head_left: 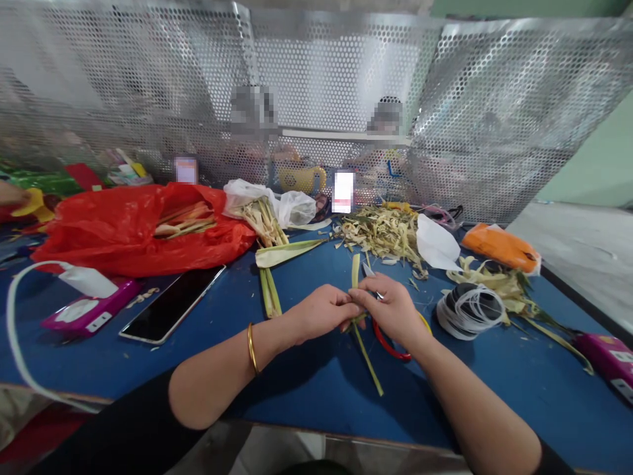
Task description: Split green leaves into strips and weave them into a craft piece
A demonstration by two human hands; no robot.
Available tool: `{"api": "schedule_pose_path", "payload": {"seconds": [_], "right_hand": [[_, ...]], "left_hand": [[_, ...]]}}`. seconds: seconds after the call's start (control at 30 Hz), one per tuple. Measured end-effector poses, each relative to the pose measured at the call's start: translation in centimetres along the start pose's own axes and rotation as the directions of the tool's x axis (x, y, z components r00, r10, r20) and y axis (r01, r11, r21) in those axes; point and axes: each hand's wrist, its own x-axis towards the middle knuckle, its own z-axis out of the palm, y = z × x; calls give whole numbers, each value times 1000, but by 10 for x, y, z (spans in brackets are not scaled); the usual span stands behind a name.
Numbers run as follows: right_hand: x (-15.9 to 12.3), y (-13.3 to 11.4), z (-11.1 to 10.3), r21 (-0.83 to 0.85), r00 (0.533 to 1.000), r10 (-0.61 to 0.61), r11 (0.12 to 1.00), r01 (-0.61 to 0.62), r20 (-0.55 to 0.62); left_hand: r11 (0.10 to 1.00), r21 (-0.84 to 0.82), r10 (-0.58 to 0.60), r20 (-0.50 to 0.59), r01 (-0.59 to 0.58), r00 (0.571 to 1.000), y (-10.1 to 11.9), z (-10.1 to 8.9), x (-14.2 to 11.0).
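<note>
A narrow pale-green strip of husk or leaf (366, 359) runs between my two hands over the blue table. My left hand (324, 311), with a gold bangle (252, 349) at its wrist, pinches it at the middle. From the other side my right hand (393, 309) closes its fingers on the same strip, and the fingertips meet. Scissors with red handles (388, 344) lie under or in my right hand; I cannot tell which. Their blade (368, 270) shows beyond the fingers. Longer husk pieces (289, 253) rest left of the strip's upper end.
A red plastic bag (113, 227) holding husks, a phone (173, 307) and a purple power strip (91, 309) are at left. Husk scraps (383, 229) pile up behind my hands. A spool of white cord (469, 311) and an orange packet (502, 246) sit at right. A perforated metal screen (326, 72) stands behind.
</note>
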Motion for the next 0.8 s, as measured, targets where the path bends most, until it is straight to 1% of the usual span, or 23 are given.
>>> {"api": "schedule_pose_path", "payload": {"seconds": [0.03,0.1,0.17,0.27,0.4,0.5,0.63,0.67,0.73,0.8], "right_hand": [[0,1,3,114,998,67,991,-69,18],[0,4,8,268,984,177,948,-170,-2],[0,6,11,322,970,230,927,-193,-81],[0,6,14,303,952,249,934,-188,-177],[-1,6,17,217,946,215,962,-163,-243],[-2,5,20,170,941,180,976,-136,-287],[-2,3,21,126,946,120,988,-85,-302],[-1,4,19,113,952,97,991,-67,-291],[1,6,13,56,960,35,998,-21,-278],[4,11,4,-52,944,-24,999,8,-329]], "left_hand": [[1000,19,-1,3,1,1000,0,1,0],[999,44,-10,-3,10,1000,-1,3,0],[999,46,-13,-9,13,1000,-1,4,0],[999,47,4,7,-4,1000,-2,4,1],[995,93,32,25,-34,999,-3,6,1],[994,101,31,58,-36,998,-3,6,1],[996,76,39,92,-46,995,-3,6,0],[996,71,43,77,-48,996,-3,5,0],[999,34,32,5,-33,999,-3,4,0],[998,-59,-12,-88,7,996,-1,1,1]]}}
